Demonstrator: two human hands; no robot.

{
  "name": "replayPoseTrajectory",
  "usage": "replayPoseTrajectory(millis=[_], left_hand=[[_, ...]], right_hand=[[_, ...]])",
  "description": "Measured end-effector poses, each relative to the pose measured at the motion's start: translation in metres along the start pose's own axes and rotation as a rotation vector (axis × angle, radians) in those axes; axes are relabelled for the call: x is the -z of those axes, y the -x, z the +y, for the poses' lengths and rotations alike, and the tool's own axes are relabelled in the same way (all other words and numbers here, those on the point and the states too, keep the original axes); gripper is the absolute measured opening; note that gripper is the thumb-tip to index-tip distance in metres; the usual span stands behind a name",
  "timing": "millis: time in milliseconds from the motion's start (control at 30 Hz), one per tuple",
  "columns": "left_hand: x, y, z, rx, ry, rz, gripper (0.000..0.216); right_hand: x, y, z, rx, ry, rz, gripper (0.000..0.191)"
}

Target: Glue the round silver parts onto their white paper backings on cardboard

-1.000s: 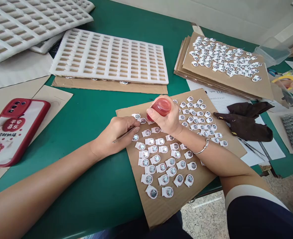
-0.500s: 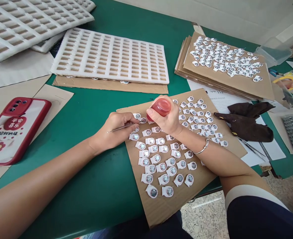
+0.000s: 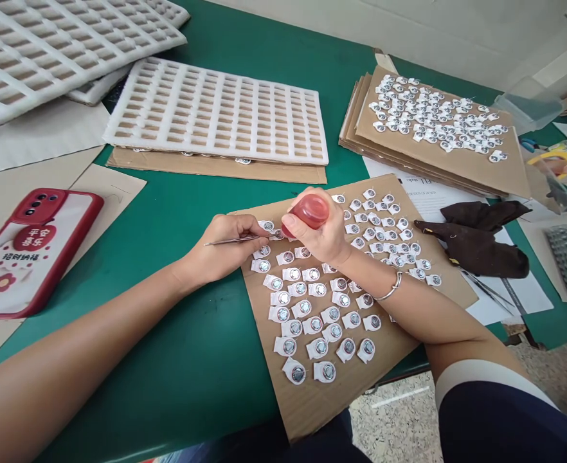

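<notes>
My left hand [image 3: 225,247] is closed around slim metal tweezers [image 3: 218,242], their tip end at the far left part of a brown cardboard sheet [image 3: 307,411]. Rows of small round silvery pieces on white tabs [image 3: 324,371] lie across that sheet. Just right of the tweezers, my right hand [image 3: 332,238] grips a translucent red squeeze bottle [image 3: 314,211]. The bottle's bottom faces up and its outlet is hidden behind my fingers. One white-tabbed piece [image 3: 276,234] lies between the two hands; whether the tweezers touch it, I cannot tell.
White foam grid trays [image 3: 216,112] stand at the back and upper left. Stacked cardboard [image 3: 457,151] with more pieces is at the back right. A red-framed phone [image 3: 37,251] lies left. Dark cloth [image 3: 490,247], another pair of tweezers [image 3: 490,289] and papers sit right.
The tweezers in my left hand now lie flatter, closer to level. My right hand and the squeeze bottle have shifted very slightly left; the laid-out pieces stay put.
</notes>
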State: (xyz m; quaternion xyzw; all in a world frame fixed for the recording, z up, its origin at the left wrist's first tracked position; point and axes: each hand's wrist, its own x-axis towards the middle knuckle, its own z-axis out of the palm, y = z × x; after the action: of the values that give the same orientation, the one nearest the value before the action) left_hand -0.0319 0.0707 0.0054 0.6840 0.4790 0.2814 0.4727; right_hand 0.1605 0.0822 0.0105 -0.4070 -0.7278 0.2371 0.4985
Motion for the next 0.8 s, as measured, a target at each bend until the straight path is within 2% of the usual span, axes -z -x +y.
replayPoseTrajectory(millis=[800], left_hand=[[0.0011,-0.0019,-0.0005,0.018,0.068,0.002,0.016]], right_hand=[[-0.0003,0.0003,0.0012,0.044,-0.055,0.013,0.021]])
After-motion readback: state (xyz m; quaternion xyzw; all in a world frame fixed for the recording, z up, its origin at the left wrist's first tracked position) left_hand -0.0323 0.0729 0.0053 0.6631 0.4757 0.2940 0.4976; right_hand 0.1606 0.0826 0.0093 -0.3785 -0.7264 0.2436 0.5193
